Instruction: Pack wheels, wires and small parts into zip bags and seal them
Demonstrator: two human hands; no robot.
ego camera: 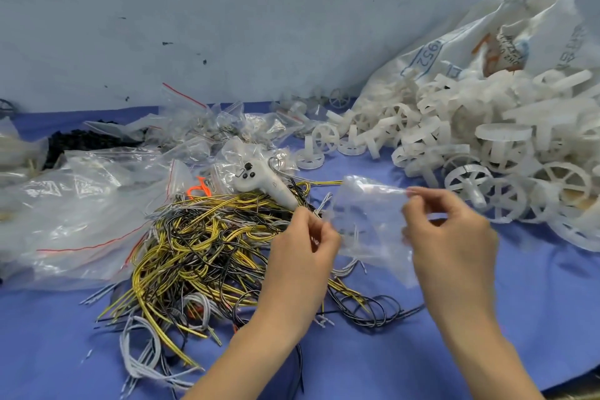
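A small clear zip bag (367, 221) hangs in the air between my two hands above the blue table. My left hand (305, 237) pinches its left edge. My right hand (451, 230) pinches its upper right edge with thumb and forefinger. The bag is blurred and faint white shapes show through it. A tangled heap of yellow, black and white wires (207, 247) lies on the cloth just left of and below my left hand. A pile of white plastic wheels (470, 153) spreads at the right, spilling from a large white sack (454, 42).
A white hand controller (263, 182) lies on the wires' far edge. Large clear bags with red zip strips (81, 204) lie at the left, several small filled zip bags (207, 127) behind. Black parts (78, 140) sit at far left. The blue cloth (535, 318) covers the table.
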